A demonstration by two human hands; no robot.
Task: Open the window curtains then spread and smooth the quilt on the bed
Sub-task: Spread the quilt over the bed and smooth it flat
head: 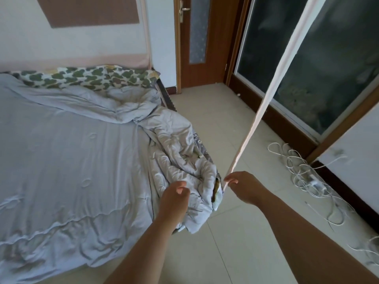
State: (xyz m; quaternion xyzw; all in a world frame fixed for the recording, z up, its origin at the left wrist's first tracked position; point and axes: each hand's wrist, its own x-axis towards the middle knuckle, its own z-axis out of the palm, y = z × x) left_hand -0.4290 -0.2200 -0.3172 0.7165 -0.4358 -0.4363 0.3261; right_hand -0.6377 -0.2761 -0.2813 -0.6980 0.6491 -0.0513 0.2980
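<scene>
– Hands first, pls: what do we hold now?
– Our right hand [244, 187] pinches a pale strip [266, 95] between thumb and fingertips, just off the near corner of the bed [166, 99]. The strip runs taut from the pinch up and away from the bed, so we judge that we pull it and not only touch it.
– Is it the curtain?
– Prob. yes, its edge seen side-on, but we cannot tell for sure. The window glass [297, 68], across the floor from the bed, is uncovered where we see it.
– And the left hand?
– Our left hand [174, 194] hovers over the bunched part of the quilt [180, 152] at the bed's floor-side edge. Its fingers are loosely curled, w/ nothing between them as far as we see. We think it is placed there because the quilt is next.
– Where is the quilt exactly?
– Most of it lies flat on the bed w/ small wrinkles. One part is heaped along the floor-side edge and hangs over the corner. A patterned cloth [92, 77] shows at the bed's far end.
– So which step?
– Curtain part nearly done, in our judgement; spreading not begun. White cables [303, 171] lie on the floor well apart from the bed, so we should mind our feet.
</scene>
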